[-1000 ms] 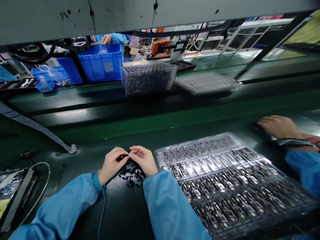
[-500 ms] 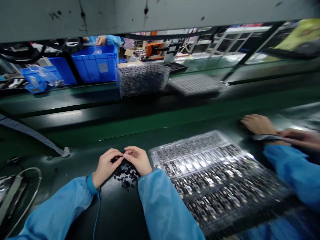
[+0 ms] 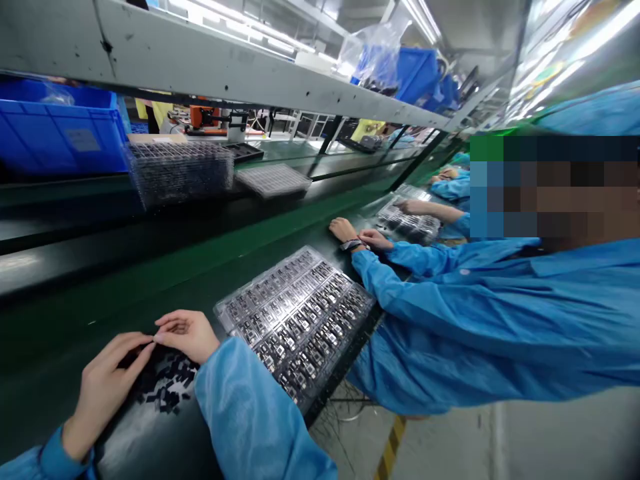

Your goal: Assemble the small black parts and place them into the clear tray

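Note:
Thumb and forefinger of my left hand [image 3: 106,381] are pinched together, and the fingertips meet those of my right hand [image 3: 189,335]. My right hand is pinched too. Whatever sits between the fingertips is too small to make out. Just below them, a loose heap of small black rectangular pieces [image 3: 169,385] lies on the dark green bench. Beside my right forearm is a clear plastic tray [image 3: 295,319] filled with rows of small metallic and black parts.
A co-worker in a blue smock [image 3: 450,300] sits to the right, hands [image 3: 345,230] on the bench beyond the tray. Across the bench stand a stack of clear trays [image 3: 180,170], a flatter tray stack [image 3: 274,180] and a blue bin [image 3: 60,127]. A grey beam [image 3: 200,63] runs overhead.
The view has swung to the right, so the co-worker and the ceiling lights now show. My hands stay together above the black pieces, in much the same pinch.

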The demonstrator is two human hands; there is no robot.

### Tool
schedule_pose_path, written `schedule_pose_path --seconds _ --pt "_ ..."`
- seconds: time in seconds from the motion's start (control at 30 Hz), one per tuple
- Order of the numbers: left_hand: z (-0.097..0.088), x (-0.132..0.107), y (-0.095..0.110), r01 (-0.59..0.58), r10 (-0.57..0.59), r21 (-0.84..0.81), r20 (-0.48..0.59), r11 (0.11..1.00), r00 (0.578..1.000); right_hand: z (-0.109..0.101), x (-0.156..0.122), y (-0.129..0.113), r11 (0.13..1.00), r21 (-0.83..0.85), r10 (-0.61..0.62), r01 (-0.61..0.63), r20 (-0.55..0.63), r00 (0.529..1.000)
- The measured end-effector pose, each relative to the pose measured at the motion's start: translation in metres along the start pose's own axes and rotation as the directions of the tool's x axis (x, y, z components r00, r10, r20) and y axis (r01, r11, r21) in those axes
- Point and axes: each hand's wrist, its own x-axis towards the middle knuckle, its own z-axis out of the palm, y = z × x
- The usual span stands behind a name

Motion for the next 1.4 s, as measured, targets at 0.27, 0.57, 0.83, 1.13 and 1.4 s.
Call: schedule_pose_path --seconds 0.27,0.57,0.83,1.13,1.4 --pt "-0.0008 0.0023 0.0029 0.042 -0.042 -0.014 0.023 0.999 0.999 0.0009 -0.0010 -0.0062 1.000 -0.009 0.018 -0.018 -0.006 1.000" --pt "-0.0001 0.0023 0.0022 0.068 -0.067 -0.030 0.032 0.997 0.997 0.0009 -0.0007 -0.0052 1.000 -0.015 0.011 -0.011 0.001 1.000" --pt "-0.0006 0.0024 0.0042 0.098 -0.096 -0.047 0.040 0.994 0.995 0.0000 0.0005 -0.0040 1.000 -0.012 0.022 -0.022 0.009 1.000" --pt "-0.0009 0.0038 0.0045 0.091 -0.088 -0.057 0.037 0.994 0.995 0.0018 -0.0010 -0.0076 0.999 0.004 0.040 -0.040 0.003 0.999" --pt "-0.0009 0.0038 0.0060 0.103 -0.101 -0.058 0.041 0.993 0.994 0.0021 -0.0012 -0.0091 0.999 0.008 0.039 -0.039 0.000 0.999"
